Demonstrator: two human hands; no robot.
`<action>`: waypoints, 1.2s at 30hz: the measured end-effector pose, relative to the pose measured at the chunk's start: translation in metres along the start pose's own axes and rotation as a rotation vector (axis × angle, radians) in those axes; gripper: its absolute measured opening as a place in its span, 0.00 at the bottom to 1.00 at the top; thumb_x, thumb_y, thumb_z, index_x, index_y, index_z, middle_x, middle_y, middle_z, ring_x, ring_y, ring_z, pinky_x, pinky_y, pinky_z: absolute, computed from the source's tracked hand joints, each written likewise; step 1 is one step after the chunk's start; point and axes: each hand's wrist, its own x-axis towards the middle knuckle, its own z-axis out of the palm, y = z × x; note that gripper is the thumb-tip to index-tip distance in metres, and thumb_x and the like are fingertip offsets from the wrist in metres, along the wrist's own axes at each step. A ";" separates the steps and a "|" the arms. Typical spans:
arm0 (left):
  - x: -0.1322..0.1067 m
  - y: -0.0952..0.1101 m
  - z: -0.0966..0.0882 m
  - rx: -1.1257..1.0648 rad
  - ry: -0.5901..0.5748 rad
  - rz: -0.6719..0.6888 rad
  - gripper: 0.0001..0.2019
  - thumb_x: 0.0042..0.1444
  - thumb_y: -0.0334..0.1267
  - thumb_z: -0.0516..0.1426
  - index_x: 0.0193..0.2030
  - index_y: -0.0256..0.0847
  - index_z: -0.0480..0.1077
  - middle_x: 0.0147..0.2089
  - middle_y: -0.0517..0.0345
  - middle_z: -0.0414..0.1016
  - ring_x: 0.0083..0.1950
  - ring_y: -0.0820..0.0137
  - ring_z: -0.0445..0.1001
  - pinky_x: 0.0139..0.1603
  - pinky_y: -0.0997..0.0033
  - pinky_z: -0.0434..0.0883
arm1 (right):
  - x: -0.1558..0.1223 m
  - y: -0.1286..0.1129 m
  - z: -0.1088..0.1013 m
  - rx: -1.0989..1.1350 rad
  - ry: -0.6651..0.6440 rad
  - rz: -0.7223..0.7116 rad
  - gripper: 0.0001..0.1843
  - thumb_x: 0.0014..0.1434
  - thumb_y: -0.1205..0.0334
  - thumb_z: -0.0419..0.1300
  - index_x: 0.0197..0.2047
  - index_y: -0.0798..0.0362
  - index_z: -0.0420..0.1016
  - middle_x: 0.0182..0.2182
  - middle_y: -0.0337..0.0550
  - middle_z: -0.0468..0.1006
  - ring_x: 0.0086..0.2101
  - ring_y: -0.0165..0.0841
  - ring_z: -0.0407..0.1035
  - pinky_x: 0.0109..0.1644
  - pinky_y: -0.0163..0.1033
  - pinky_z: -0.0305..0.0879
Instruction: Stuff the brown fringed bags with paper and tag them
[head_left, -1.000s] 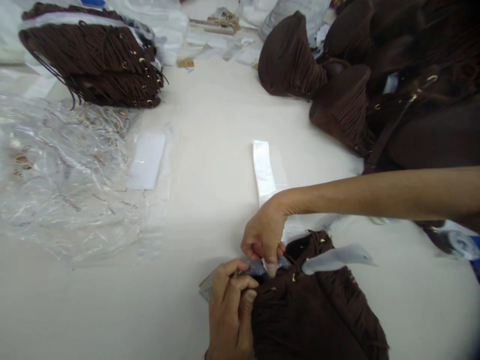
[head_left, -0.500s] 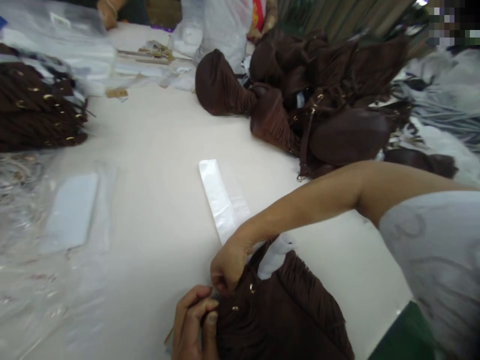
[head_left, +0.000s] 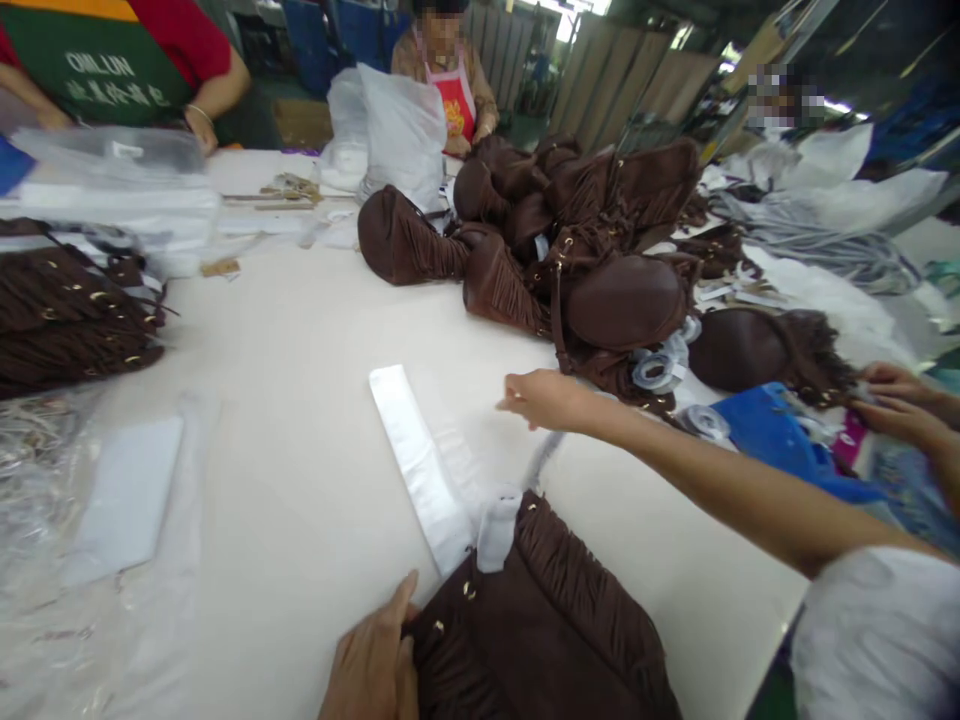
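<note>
A brown fringed bag [head_left: 547, 630] with gold rivets lies on the white table [head_left: 300, 350] right in front of me. My left hand [head_left: 371, 665] grips its near left edge, fingers closed against the suede. My right hand [head_left: 544, 398] is stretched out above the table beyond the bag, fingers pinched. A thin pale strip [head_left: 541, 462] runs from this hand down to the bag's top, where a white paper wrap [head_left: 499, 530] sits. A folded white plastic bag [head_left: 420, 470] lies flat beside the bag's top.
A heap of brown bags [head_left: 585, 260] fills the back centre and a neat stack [head_left: 67, 315] sits at the left. Clear plastic bags [head_left: 90, 520] cover the left side. Two people work across the table; another person's hands [head_left: 896, 400] are at the right by a blue item [head_left: 772, 425].
My right hand has left the bag's top and swung out to the far right, drawing the pale strip with it. My left hand slid lower on the bag. My view tilted up.
</note>
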 end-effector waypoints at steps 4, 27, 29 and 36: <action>0.021 0.026 -0.004 0.060 -0.129 0.136 0.25 0.57 0.32 0.49 0.63 0.42 0.61 0.54 0.49 0.75 0.53 0.63 0.75 0.52 0.62 0.74 | -0.056 0.069 0.051 -0.135 0.244 0.387 0.27 0.66 0.47 0.49 0.56 0.63 0.61 0.38 0.64 0.78 0.42 0.50 0.75 0.41 0.44 0.64; 0.056 0.101 0.022 -0.128 -0.429 -0.219 0.09 0.59 0.37 0.52 0.45 0.48 0.69 0.42 0.60 0.77 0.43 0.66 0.73 0.44 0.70 0.66 | -0.081 0.176 0.084 0.561 0.404 0.397 0.27 0.63 0.54 0.54 0.62 0.57 0.58 0.39 0.53 0.80 0.32 0.36 0.76 0.34 0.36 0.70; 0.063 0.106 0.020 -0.071 -0.483 -0.251 0.09 0.56 0.42 0.56 0.44 0.48 0.70 0.40 0.61 0.78 0.41 0.65 0.74 0.41 0.70 0.65 | -0.066 0.172 0.086 0.674 0.437 0.550 0.36 0.60 0.44 0.56 0.62 0.62 0.56 0.32 0.53 0.80 0.24 0.37 0.75 0.28 0.37 0.70; 0.076 0.107 0.023 -0.189 -0.600 -0.178 0.17 0.54 0.37 0.57 0.52 0.53 0.73 0.45 0.65 0.80 0.45 0.64 0.76 0.45 0.68 0.69 | -0.023 0.154 0.085 0.753 0.508 0.535 0.24 0.61 0.55 0.56 0.56 0.59 0.62 0.31 0.48 0.79 0.27 0.35 0.75 0.30 0.36 0.72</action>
